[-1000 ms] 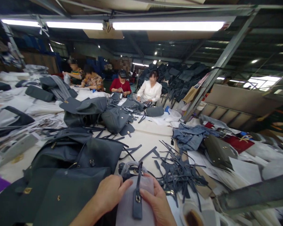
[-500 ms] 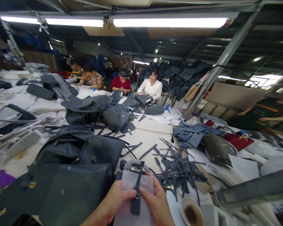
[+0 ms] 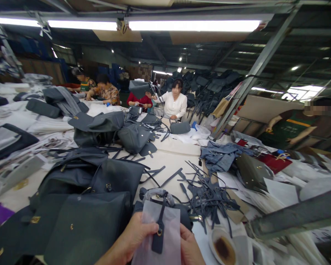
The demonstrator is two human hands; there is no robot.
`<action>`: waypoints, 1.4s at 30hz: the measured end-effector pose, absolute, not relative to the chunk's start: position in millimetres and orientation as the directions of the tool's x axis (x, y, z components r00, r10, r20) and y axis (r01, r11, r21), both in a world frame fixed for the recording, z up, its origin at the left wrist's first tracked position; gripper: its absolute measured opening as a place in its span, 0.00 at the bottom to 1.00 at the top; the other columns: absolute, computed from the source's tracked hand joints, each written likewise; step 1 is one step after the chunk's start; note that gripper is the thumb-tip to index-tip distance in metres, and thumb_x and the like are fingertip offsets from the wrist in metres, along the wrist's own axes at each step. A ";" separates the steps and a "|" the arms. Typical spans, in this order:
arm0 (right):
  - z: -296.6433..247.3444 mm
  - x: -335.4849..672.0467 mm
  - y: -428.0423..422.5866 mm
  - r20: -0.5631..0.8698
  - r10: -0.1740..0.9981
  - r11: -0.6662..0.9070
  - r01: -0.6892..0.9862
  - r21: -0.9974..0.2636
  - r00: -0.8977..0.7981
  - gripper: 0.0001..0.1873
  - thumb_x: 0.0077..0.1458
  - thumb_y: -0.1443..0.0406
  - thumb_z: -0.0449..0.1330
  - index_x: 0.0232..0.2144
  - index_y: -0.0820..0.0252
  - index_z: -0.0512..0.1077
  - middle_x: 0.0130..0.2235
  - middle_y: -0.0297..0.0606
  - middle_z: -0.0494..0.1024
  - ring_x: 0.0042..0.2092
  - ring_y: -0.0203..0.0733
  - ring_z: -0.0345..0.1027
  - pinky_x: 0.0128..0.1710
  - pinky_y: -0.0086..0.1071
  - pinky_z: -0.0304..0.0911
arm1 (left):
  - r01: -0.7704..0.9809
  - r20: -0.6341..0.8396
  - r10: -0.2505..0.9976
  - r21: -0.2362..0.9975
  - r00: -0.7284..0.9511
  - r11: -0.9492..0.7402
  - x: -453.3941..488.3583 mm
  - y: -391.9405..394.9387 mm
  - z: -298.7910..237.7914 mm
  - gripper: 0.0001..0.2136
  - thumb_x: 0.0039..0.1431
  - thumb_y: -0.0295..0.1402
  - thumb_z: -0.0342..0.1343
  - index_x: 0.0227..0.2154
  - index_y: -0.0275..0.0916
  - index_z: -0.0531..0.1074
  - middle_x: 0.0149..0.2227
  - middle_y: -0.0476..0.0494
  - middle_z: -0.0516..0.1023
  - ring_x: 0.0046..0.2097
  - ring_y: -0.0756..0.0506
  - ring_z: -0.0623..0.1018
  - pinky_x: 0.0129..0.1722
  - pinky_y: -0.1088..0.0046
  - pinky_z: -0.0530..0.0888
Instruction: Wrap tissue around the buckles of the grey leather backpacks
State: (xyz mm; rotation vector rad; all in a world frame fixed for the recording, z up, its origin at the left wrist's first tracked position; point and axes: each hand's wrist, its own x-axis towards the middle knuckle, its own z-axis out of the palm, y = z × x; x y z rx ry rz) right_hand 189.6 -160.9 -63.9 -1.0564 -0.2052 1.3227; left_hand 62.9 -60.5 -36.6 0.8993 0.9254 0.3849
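Observation:
My left hand and my right hand are at the bottom of the view. Both grip a translucent white sleeve, which hangs over a dark grey leather bag. The left thumb lies beside a slate leather strap tab with a small brass ring, and the tab rests on the sleeve. Above it, a plastic-wrapped bag handle arches. The right hand sits low at the sleeve's lower right edge, with most of its fingers cut off by the frame.
A tangle of cut grey leather straps lies right of my hands. Large dark bags crowd the left, and a stained cup stands at lower right. Several co-workers sit beyond the long, cluttered worktable.
My right hand has slid lower along the sleeve. The seated co-worker in white has raised a grey bag high, and a standing person in a green top has come further into view at right.

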 end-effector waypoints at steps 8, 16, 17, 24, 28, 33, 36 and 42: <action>-43.7 183.9 -145.1 -0.330 0.828 -0.171 -0.358 -0.918 0.454 0.25 0.34 0.46 0.71 0.25 0.61 0.78 0.16 0.28 0.68 0.18 0.28 0.53 0.16 0.23 0.49 | 0.093 -0.412 0.618 0.872 0.669 0.480 68.9 -68.6 -31.0 0.14 0.40 0.39 0.68 0.28 0.34 0.78 0.21 0.46 0.78 0.23 0.46 0.75 0.26 0.71 0.71; -45.7 185.7 -147.5 -0.331 0.860 -0.142 -0.442 -0.886 0.387 0.20 0.37 0.51 0.72 0.27 0.59 0.77 0.22 0.29 0.74 0.22 0.31 0.59 0.21 0.25 0.54 | 0.177 -0.482 0.579 0.846 0.658 0.503 62.8 -58.3 -22.8 0.22 0.42 0.50 0.63 0.31 0.35 0.76 0.25 0.47 0.76 0.28 0.46 0.74 0.27 0.73 0.68; -46.7 186.0 -147.8 -0.318 0.870 -0.128 -0.451 -0.883 0.376 0.20 0.37 0.51 0.72 0.29 0.59 0.76 0.23 0.30 0.75 0.23 0.32 0.61 0.22 0.25 0.56 | 0.191 -0.485 0.602 0.853 0.634 0.485 65.1 -56.9 -23.0 0.22 0.42 0.52 0.62 0.29 0.35 0.75 0.23 0.49 0.74 0.27 0.47 0.72 0.25 0.74 0.66; -58.7 181.5 -151.3 -0.282 0.857 -0.085 -0.422 -0.903 0.431 0.26 0.38 0.51 0.71 0.35 0.59 0.72 0.19 0.27 0.71 0.19 0.31 0.59 0.18 0.23 0.52 | 0.213 -0.385 0.709 0.922 0.591 0.323 83.2 -52.6 -26.3 0.09 0.39 0.34 0.60 0.18 0.39 0.64 0.18 0.56 0.62 0.23 0.51 0.62 0.24 0.75 0.59; -65.6 177.0 -154.0 -0.297 0.856 -0.122 -0.392 -0.912 0.423 0.21 0.38 0.52 0.70 0.28 0.58 0.70 0.22 0.30 0.74 0.21 0.33 0.61 0.19 0.26 0.55 | 0.199 -0.313 0.775 0.950 0.549 0.242 84.2 -52.9 -29.4 0.07 0.39 0.29 0.59 0.18 0.39 0.64 0.19 0.55 0.63 0.26 0.51 0.62 0.26 0.75 0.59; -64.8 179.5 -153.0 -0.176 0.813 -0.108 -0.154 -0.982 0.556 0.15 0.41 0.55 0.69 0.24 0.56 0.71 0.23 0.30 0.74 0.27 0.38 0.66 0.27 0.28 0.60 | 0.176 -0.328 0.763 0.945 0.557 0.277 89.6 -56.8 -29.8 0.06 0.42 0.31 0.57 0.22 0.40 0.64 0.19 0.55 0.63 0.24 0.52 0.63 0.23 0.77 0.58; -63.2 182.4 -152.1 -0.174 0.821 -0.062 -0.220 -0.974 0.544 0.14 0.43 0.56 0.69 0.25 0.56 0.70 0.24 0.30 0.74 0.28 0.38 0.66 0.29 0.28 0.61 | 0.179 -0.418 0.614 0.893 0.669 0.413 83.8 -50.8 -24.9 0.11 0.46 0.39 0.52 0.32 0.39 0.67 0.20 0.51 0.69 0.20 0.50 0.67 0.18 0.77 0.58; -63.7 183.6 -152.6 -0.278 0.831 -0.050 -0.432 -0.900 0.483 0.16 0.40 0.59 0.71 0.24 0.59 0.68 0.21 0.27 0.72 0.23 0.32 0.62 0.24 0.25 0.56 | 0.116 -0.399 0.363 0.791 0.842 0.600 59.4 -40.5 -18.3 0.19 0.37 0.29 0.55 0.37 0.33 0.74 0.22 0.49 0.73 0.19 0.55 0.66 0.16 0.81 0.58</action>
